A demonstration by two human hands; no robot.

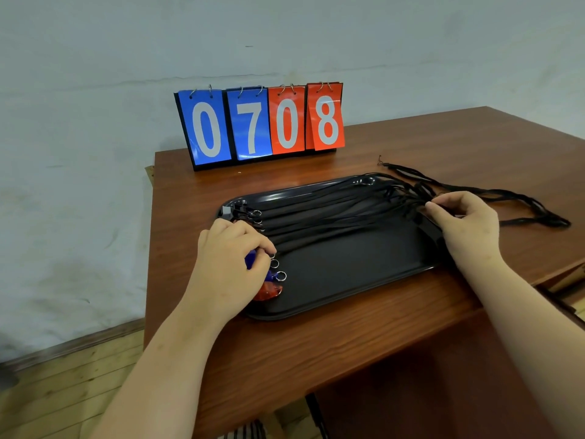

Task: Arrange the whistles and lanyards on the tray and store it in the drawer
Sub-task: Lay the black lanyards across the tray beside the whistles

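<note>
The lanyards (332, 210) lie stretched side by side across the black tray (348, 280), their ends trailing onto the table (316, 350) — the right hand (465, 223) pinches the cords at the tray's right edge. The left hand (231, 258) curls its fingers over the whistles (267, 292) at the left end

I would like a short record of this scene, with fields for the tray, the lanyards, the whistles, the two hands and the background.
Tray: black rectangular plastic tray on the brown wooden table.
Lanyards: black cord lanyards stretched along the tray's far half; their ends trail past its right rim onto the table.
Whistles: blue plastic whistle and red plastic whistle at the tray's left end.
Hands: left hand grips the blue plastic whistle; right hand pinches the lanyards near the right rim.
Background: blue and red flip scoreboard showing 0 7 0 8.
</note>
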